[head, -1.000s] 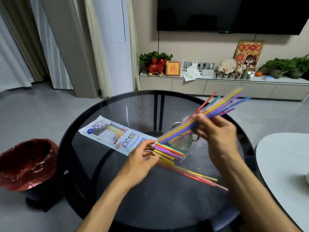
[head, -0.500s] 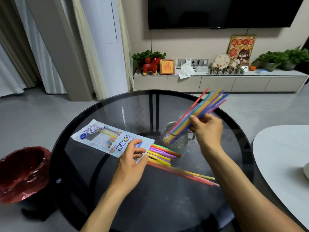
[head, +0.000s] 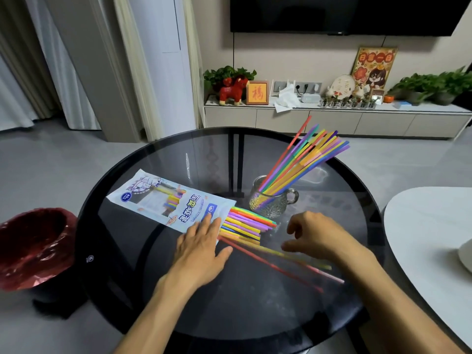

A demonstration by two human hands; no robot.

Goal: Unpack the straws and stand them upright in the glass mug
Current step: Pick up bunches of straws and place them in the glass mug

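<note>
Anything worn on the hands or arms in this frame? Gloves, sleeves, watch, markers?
Nothing visible. The left hand and right hand are bare, with no gloves, rings or tags showing. Both forearms are bare to the frame's bottom edge: no sleeves, watch, bands or cables in view. The right hand is slightly motion-blurred, so small details there can't be ruled out.

Two bare forearms come into the head view from the bottom edge, uncovered from the elbow region down to the wrist, with no sleeve or cuff reaching into the frame. The left hand (head: 201, 247) and the right hand (head: 318, 235) are bare too: no glove, ring, watch or wristband shows on either. The fingertips of the right hand are blurred, so finer detail there cannot be told.
</note>
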